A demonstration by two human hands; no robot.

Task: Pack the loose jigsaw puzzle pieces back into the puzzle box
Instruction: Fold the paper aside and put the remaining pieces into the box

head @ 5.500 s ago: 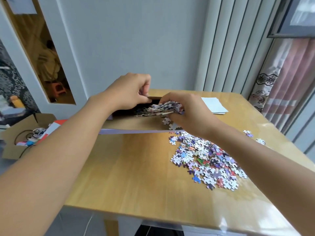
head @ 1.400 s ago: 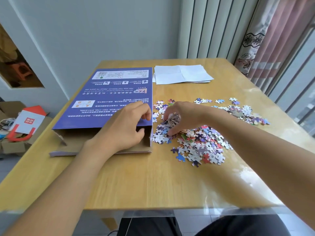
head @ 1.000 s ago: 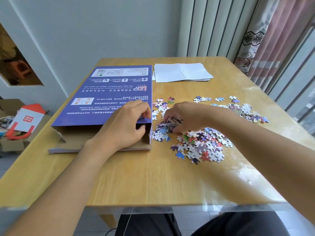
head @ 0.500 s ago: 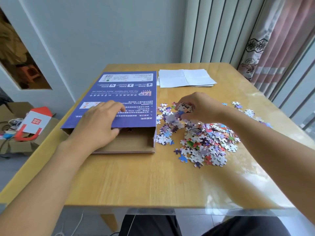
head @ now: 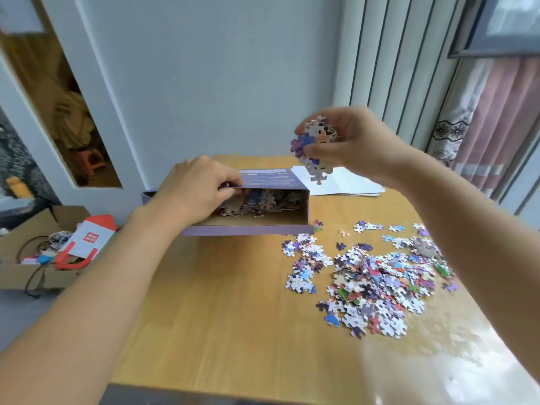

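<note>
The purple puzzle box (head: 280, 200) lies flat on the wooden table (head: 233, 317), its open end facing me, with several pieces inside. My left hand (head: 198, 191) grips the box's upper edge and holds the opening up. My right hand (head: 350, 144) is raised above and to the right of the box, shut on a handful of puzzle pieces (head: 314, 147), some dangling below the fingers. A large pile of loose pieces (head: 377, 282) is spread over the table's right half.
White folded paper (head: 350, 182) lies behind the box. A cardboard carton (head: 38, 252) with a red and white bag and cables sits on the floor to the left. Curtains and vertical blinds stand at the right.
My right hand has lifted from the pile with a handful of pieces and risen above the box. My left hand has raised the box's opening. The view has tilted up.
</note>
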